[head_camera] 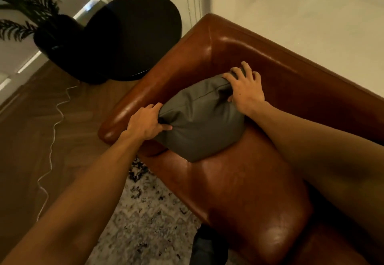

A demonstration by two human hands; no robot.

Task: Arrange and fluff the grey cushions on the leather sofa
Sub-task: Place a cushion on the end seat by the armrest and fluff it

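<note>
Cushion [199, 119] sits in the sofa [239, 181] corner, looking soft and light; left hand [145, 123] pinches one end, right hand [245, 92] clutches the other; corners suit gripping.

Cushion [199, 119] on the sofa [239, 181] seat, tucked in the corner between armrest and backrest, pinched between the fingers [164, 126] of the left hand [145, 125] and those of the right hand [245, 90]. Left of the fingers, past the armrest: round bench [135, 36], plant [27, 15] beyond, cable [52, 140] on the floor. Rug [149, 212] below the sofa's front.
</note>
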